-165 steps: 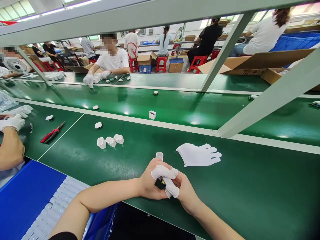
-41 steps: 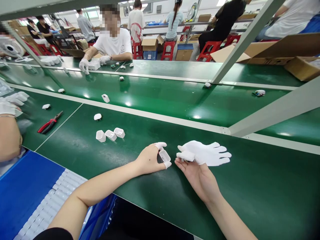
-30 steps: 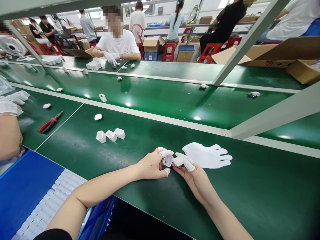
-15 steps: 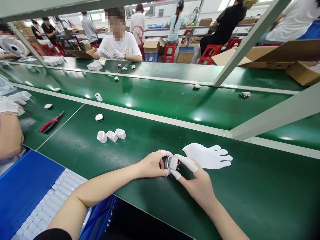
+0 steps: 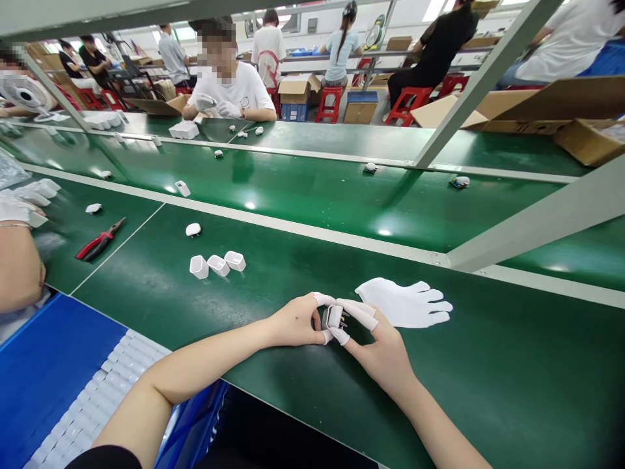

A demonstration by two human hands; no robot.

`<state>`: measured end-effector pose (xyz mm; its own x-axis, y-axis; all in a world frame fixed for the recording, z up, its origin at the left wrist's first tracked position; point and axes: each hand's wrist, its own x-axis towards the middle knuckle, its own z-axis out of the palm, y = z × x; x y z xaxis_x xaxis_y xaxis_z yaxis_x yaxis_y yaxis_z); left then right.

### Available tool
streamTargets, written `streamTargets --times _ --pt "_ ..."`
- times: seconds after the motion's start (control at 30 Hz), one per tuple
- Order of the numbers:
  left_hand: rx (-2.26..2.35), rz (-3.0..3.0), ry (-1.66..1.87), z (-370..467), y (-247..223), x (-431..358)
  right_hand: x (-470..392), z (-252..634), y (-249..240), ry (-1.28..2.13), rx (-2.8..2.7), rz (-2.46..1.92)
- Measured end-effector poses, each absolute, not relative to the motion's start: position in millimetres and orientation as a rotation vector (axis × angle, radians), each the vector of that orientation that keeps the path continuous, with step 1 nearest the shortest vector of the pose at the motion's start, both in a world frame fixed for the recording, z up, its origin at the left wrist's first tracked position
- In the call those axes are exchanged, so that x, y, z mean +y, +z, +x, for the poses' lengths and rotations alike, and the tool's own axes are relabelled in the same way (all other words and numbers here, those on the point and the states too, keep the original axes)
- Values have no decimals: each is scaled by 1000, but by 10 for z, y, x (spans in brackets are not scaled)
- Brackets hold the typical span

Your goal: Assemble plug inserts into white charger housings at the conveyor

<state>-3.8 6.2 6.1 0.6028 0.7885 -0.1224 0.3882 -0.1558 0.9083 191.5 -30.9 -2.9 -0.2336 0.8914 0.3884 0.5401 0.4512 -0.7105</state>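
Observation:
A small white plug charger (image 5: 334,317) with metal prongs facing right is held low over the green bench. My left hand (image 5: 295,320) pinches its left side between thumb and fingers, and white finger cots cover the tips. From the right, my right hand (image 5: 378,335), also in finger cots, grips it near the prongs. The fingers hide part of the charger, so I cannot tell how its pieces fit together. Just beyond my right hand a white glove (image 5: 405,305) lies flat. To the left stand three open white plastic shells (image 5: 218,265), with a white charger piece (image 5: 193,229) behind them.
Red-handled pliers (image 5: 100,240) lie further left, near a co-worker's arm (image 5: 19,267). Beyond a pale rail, a green conveyor belt (image 5: 303,189) carries scattered charger parts. A metal post (image 5: 537,215) slants up at right. A blue bin (image 5: 53,371) holds rows of white pieces.
My right hand has shifted slightly left, closer to my left hand, and the prongs have moved left with it. Parts on the belt have travelled left. My left hand has barely moved.

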Motion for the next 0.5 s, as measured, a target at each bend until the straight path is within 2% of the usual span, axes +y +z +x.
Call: streamTargets --times 0.5 --pt "953 1771 479 -39 37 74 -287 1922 -48 584 -1916 -1189"
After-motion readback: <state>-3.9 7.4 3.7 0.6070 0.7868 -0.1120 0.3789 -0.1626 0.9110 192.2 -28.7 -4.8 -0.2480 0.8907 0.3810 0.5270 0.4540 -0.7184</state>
